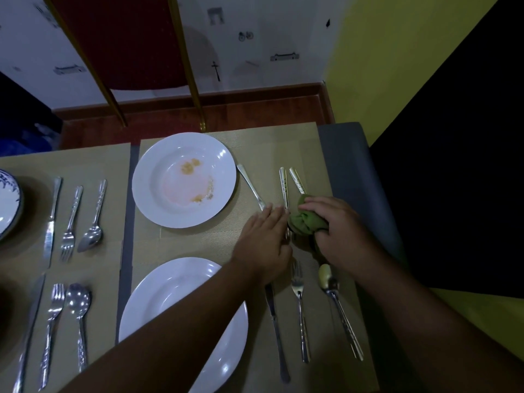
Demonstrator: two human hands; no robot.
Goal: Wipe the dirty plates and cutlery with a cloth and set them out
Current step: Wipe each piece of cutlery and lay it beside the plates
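Around: chair behind tabletop; left forearm hides part of near plate.
Left hand: flat, fingers together, on far fork.
Right hand: grips cloth on far spoon.
Counts: 2 white plates, 12 cutlery pieces.

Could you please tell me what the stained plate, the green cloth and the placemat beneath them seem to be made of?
The stained plate looks like glazed ceramic, possibly melamine: white, smooth, with glossy highlights. The cloth is soft fabric, matte green, bunched into folds in the right hand. The placemat is probably woven vinyl or fibre: tan, with a fine ribbed weave.
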